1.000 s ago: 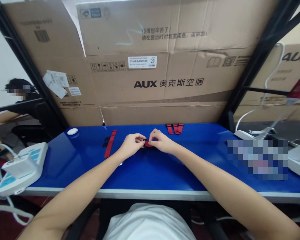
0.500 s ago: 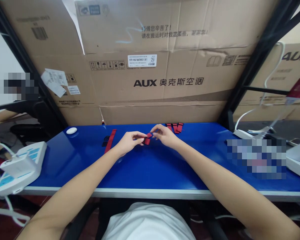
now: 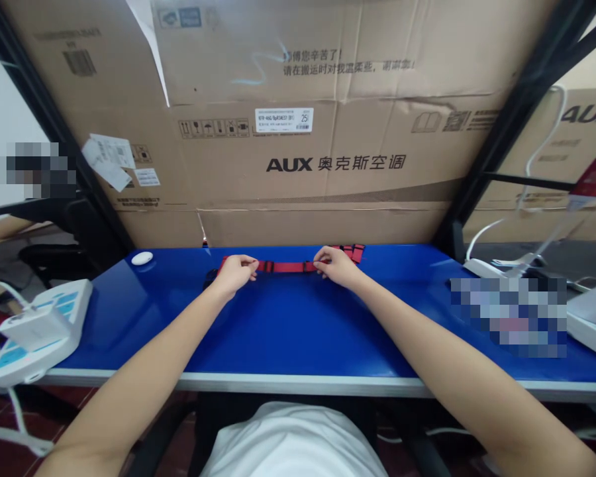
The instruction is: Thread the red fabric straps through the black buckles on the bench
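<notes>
A red strap (image 3: 288, 267) with black buckles is stretched level between my two hands, just above the blue table (image 3: 298, 331). My left hand (image 3: 237, 273) pinches its left end, and my right hand (image 3: 335, 264) pinches its right end. Behind my left hand lies another red strap (image 3: 223, 262), mostly covered by the hand, with black buckle parts (image 3: 210, 278) beside it. Several short red straps with black buckles (image 3: 353, 252) lie at the back of the table, just past my right hand, which hides part of them.
A large cardboard box (image 3: 218, 179) stands along the table's back edge. White power strips (image 3: 54, 331) sit at the left and right ends. A round white object (image 3: 142, 258) lies at the back left. Off to the left, a person's arm (image 3: 20, 228) shows.
My hands have moved apart, the left one going left and the right one slightly right. The bunched red strap between them is now pulled out straight.
</notes>
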Available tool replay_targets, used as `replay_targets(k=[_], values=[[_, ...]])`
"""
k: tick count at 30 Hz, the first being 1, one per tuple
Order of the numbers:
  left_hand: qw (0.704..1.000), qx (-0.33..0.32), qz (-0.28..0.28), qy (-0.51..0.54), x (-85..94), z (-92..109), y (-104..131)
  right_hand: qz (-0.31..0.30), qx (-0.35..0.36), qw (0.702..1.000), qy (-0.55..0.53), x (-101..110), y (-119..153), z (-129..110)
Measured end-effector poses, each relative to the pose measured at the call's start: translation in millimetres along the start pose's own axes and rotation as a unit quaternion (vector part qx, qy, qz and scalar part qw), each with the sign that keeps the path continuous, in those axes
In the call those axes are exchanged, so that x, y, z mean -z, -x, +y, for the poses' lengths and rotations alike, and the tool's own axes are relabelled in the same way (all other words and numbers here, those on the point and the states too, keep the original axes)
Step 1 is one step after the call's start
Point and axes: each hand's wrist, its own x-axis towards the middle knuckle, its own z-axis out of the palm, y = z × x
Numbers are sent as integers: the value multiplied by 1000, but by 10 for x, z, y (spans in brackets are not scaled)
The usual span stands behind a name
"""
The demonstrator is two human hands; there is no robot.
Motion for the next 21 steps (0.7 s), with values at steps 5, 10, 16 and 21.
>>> replay_targets(k=[5,10,16,21], values=[[987,-1,-40,154,-112,78,96,-52,28,988,-140,-50,180,-302],[976,-86,-69,185,-334,130,218,-194,54,962,-184,-172,341,-502],[972,-133,-82,177,-424,99,262,-128,90,985,-71,-214,354,-528],[967,-130,-77,206,-429,96,275,-97,128,987,-23,-198,368,-553]])
